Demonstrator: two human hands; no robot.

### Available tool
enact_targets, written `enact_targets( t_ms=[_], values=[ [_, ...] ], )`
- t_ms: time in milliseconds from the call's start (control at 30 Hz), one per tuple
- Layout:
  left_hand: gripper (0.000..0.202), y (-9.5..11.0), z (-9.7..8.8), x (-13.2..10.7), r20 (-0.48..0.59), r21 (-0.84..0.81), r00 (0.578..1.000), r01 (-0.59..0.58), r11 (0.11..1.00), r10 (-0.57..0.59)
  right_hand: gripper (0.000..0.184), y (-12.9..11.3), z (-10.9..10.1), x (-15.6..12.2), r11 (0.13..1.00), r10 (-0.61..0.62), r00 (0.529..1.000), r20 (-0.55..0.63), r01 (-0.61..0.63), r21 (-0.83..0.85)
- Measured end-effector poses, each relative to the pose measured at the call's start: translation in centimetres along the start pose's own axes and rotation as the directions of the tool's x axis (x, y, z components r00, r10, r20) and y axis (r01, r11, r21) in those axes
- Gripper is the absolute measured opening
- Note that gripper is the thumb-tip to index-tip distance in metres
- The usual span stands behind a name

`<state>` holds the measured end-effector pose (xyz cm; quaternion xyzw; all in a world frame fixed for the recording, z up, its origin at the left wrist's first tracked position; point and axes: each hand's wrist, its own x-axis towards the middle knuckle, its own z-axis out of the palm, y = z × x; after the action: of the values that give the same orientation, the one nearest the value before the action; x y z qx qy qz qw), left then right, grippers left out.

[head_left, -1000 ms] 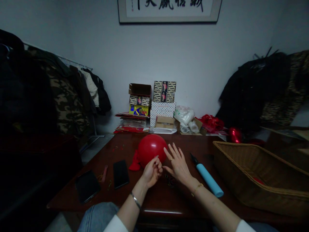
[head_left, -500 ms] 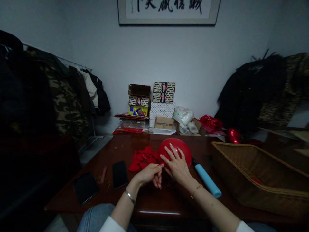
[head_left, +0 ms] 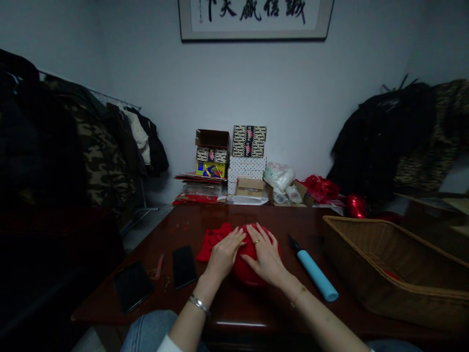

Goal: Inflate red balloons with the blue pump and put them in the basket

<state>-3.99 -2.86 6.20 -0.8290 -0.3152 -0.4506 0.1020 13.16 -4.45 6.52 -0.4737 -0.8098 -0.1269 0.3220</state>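
Note:
A red inflated balloon point(head_left: 247, 272) sits low over the table in front of me, held between both palms. My left hand point(head_left: 224, 253) rests on its left upper side, fingers together and curved over it. On its right side lies my right hand point(head_left: 268, 258), fingers spread over the surface. The balloon's knot or neck is hidden. Just left of it, partly behind my left hand, is a pile of limp red balloons point(head_left: 211, 239). A light blue balloon pump point(head_left: 317, 275) with a black nozzle lies to the right of my right hand.
A wicker basket point(head_left: 370, 288) with something red inside stands at the right. Two dark phone-like devices, a phone point(head_left: 183, 266) and a larger tablet-like one point(head_left: 132, 286), lie at left beside a small pinkish strip point(head_left: 159, 267). Boxes point(head_left: 249, 142) are stacked beyond the table's far edge.
The balloon has come nearer and turned under my hands. My left hand has gone from pinching at its lower left to lying on its side; my right hand stays on it.

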Motion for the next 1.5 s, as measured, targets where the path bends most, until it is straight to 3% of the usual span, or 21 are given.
enact_targets(
  t_ms=[100, 167, 233, 433, 533, 667, 733, 900, 1000, 1200, 1300, 1433, 1500],
  values=[
    [0.035, 0.1, 0.2, -0.1, -0.028, 0.026, 0.995, -0.096, 0.995, 0.096, 0.080, 0.3, 0.1, -0.2, 0.998, -0.010, 1.000, -0.025, 0.012, 0.057],
    [0.034, 0.0, 0.2, -0.2, -0.053, 0.040, 0.994, -0.098, 0.994, 0.100, 0.081, 0.4, 0.1, -0.4, 0.997, 0.007, 0.997, -0.071, -0.001, 0.082],
    [0.033, 0.0, 0.2, -0.3, -0.097, 0.071, 0.993, -0.059, 0.996, 0.066, 0.077, 0.5, 0.2, -0.6, 0.995, 0.048, 0.990, -0.134, -0.035, 0.096],
    [0.032, 0.4, 0.6, -0.6, -0.209, 0.166, 0.976, 0.100, 0.981, -0.064, 0.042, -0.2, 1.7, -1.0, 0.990, 0.130, 0.953, -0.275, -0.110, 0.086],
    [0.030, 0.9, 0.8, -0.7, -0.257, 0.179, 0.959, 0.165, 0.970, -0.115, 0.046, -1.2, 2.1, -1.0, 0.996, 0.081, 0.964, -0.254, -0.069, 0.058],
    [0.028, 1.4, 0.9, -0.7, -0.261, 0.159, 0.951, 0.210, 0.965, -0.164, 0.070, -2.6, 1.9, -0.7, 0.998, 0.050, 0.981, -0.188, -0.046, 0.030],
    [0.028, 1.5, 1.0, -0.7, -0.248, 0.147, 0.958, 0.184, 0.972, -0.144, 0.078, -2.8, 1.8, -0.5, 0.996, 0.084, 0.982, -0.169, -0.081, 0.026],
    [0.031, 1.4, 0.8, -0.7, -0.227, 0.122, 0.972, 0.087, 0.989, -0.058, 0.070, -2.4, 1.2, 0.0, 0.982, 0.186, 0.978, -0.095, -0.181, 0.060],
    [0.036, 0.9, 0.3, -0.7, -0.192, 0.082, 0.981, 0.032, 0.996, -0.015, 0.070, -1.9, 0.2, -0.1, 0.981, 0.154, 0.988, 0.002, -0.153, 0.119],
    [0.038, 0.2, -0.2, -0.7, -0.127, -0.002, 0.991, -0.043, 0.999, 0.043, 0.092, 0.2, -0.7, -0.3, 0.955, 0.072, 0.989, 0.132, -0.107, 0.278],
    [0.035, 0.2, 0.3, -0.8, -0.143, 0.011, 0.990, -0.008, 1.000, 0.009, 0.082, 0.8, -0.3, -0.6, 0.943, 0.128, 0.988, 0.090, -0.150, 0.297],
    [0.032, 0.4, 0.8, -0.9, -0.243, 0.065, 0.965, 0.114, 0.991, -0.095, 0.059, 0.0, 0.6, -1.4, 0.938, 0.202, 0.979, -0.003, -0.193, 0.287],
    [0.031, 0.6, 0.9, -0.9, -0.277, 0.068, 0.948, 0.182, 0.981, -0.157, 0.060, -0.9, 1.0, -1.8, 0.947, 0.173, 0.985, -0.018, -0.161, 0.279]
  ],
)
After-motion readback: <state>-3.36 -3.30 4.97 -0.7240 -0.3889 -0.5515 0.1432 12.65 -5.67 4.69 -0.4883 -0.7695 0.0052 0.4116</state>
